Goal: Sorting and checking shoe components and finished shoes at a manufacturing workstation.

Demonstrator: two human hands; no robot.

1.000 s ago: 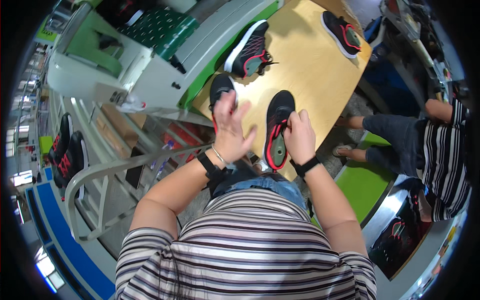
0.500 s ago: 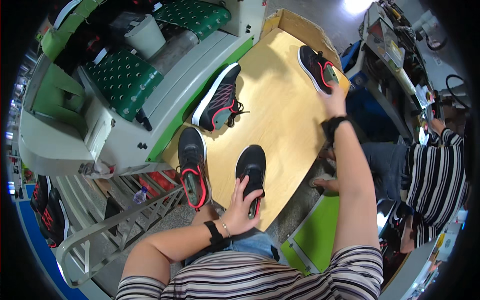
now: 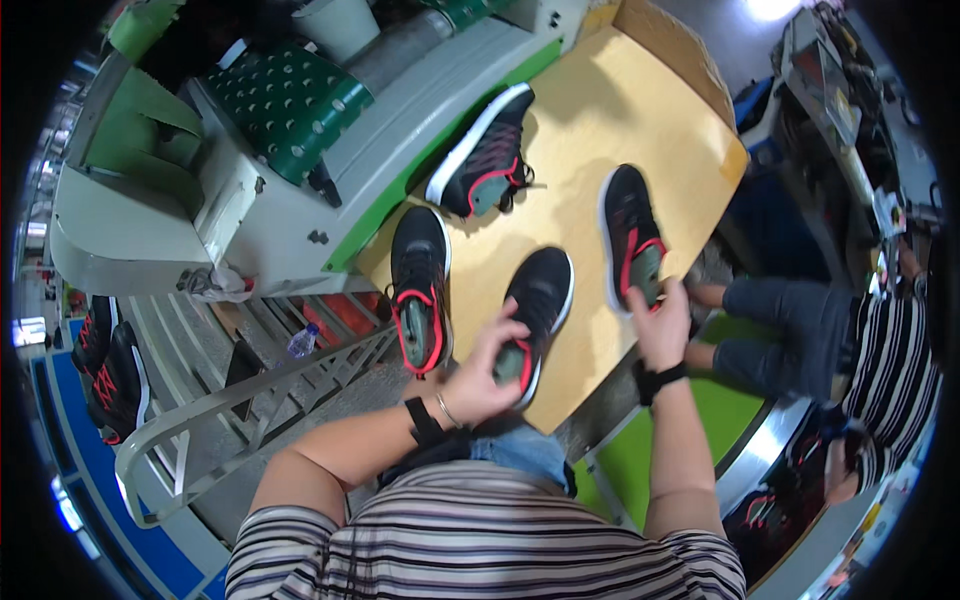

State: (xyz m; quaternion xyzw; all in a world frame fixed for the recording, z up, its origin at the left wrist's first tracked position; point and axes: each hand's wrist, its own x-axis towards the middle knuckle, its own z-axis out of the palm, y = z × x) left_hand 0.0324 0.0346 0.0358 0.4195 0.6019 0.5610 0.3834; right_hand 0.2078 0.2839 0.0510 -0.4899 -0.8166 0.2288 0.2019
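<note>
My left hand (image 3: 485,375) grips a black sneaker (image 3: 543,285) at its collar. This shoe stands at the table's near edge, toe pointing away and to the right. To its right, the fingers of my right hand (image 3: 662,325) close on the heel of another black sneaker with red collar trim (image 3: 628,205). Its white sole edge faces left. A grey-green piece fills the openings of both shoes. Left of my left hand, a third sneaker (image 3: 421,240) stands at the table's edge. Beyond it a lace-up sneaker (image 3: 490,150) lies on its side against the machine.
The wooden table (image 3: 580,120) has a cardboard edge (image 3: 670,45) at its far end. A grey machine (image 3: 400,110) with a perforated green belt (image 3: 285,105) borders it on the left. A metal rack (image 3: 200,430) stands lower left. Another person in stripes (image 3: 885,360) is at the right.
My right hand has drawn its sneaker nearer from the table's far right corner. The sneaker under my left hand has turned, its toe now tilting right. The view has shifted slightly.
</note>
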